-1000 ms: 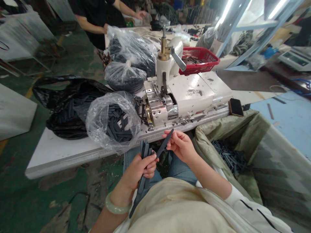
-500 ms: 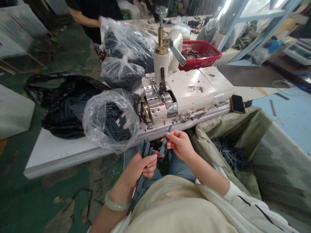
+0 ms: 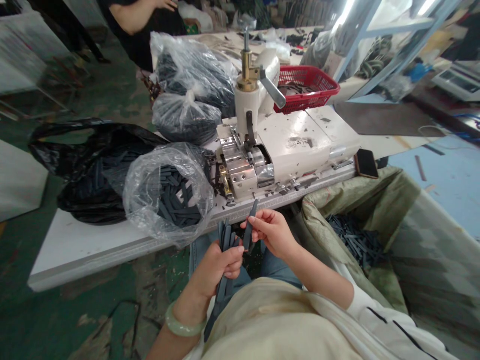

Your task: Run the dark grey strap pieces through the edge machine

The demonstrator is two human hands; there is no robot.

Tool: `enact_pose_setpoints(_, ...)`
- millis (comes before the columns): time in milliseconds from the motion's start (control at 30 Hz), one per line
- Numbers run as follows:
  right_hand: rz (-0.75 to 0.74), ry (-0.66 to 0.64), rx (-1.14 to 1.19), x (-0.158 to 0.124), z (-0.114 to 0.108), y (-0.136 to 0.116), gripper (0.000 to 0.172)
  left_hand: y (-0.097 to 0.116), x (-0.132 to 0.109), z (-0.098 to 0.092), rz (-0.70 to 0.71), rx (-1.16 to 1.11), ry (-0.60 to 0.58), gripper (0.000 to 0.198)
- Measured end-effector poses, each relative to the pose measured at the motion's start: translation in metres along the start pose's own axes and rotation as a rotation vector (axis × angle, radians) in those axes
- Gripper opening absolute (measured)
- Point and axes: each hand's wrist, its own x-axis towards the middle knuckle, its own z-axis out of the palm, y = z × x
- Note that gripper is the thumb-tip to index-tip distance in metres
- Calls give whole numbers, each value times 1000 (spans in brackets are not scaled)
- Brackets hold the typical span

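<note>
My left hand [image 3: 221,265] is closed round a bundle of dark grey strips [image 3: 224,235] that stands up from my lap. My right hand [image 3: 272,231] pinches a single dark strip [image 3: 250,224], held nearly upright just right of the bundle. Both hands sit below the front edge of the white table [image 3: 86,245]. Straight ahead on it stands a white machine [image 3: 277,145] with a metal head [image 3: 240,167]. A clear bag of the same strips [image 3: 168,192] lies open to its left.
A black bag [image 3: 93,165] and two tied clear bags [image 3: 187,117] sit further left and behind. A red basket [image 3: 307,87] stands at the back. An open sack with strips [image 3: 356,240] is on my right, a phone [image 3: 365,162] at the table corner. Another person [image 3: 138,20] stands beyond.
My right hand has turned its single strip from slanted to nearly upright and brought it closer to the bundle. The left hand has kept its hold.
</note>
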Motion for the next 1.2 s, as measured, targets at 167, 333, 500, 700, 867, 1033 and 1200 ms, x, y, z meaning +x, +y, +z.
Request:
enact_pose_setpoints(167,10,-15,-4,5,2,0,26,4,1,-1,19,0,9,25)
enact_pose_setpoints(333,7,-81,20,8,3,-2,21,7,4,-5,12,-9,-2,23)
enact_pose_setpoints(500,50,-196,83,10,5,0,24,8,7,-11,-64,-66,-99,25)
enact_pose_setpoints(700,36,-91,61,13,5,4,21,7,5,-14,-74,-50,-78,27)
enact_pose_setpoints(867,49,-24,-14,12,5,3,25,7,5,-13,-45,-19,-51,31)
enact_pose_setpoints(1033,39,-20,-43,9,4,4,25,6,6,-7,-36,14,-32,33)
enact_pose_setpoints(1200,12,-135,-93,11,7,4,26,5,8,-4,-28,28,-15,32)
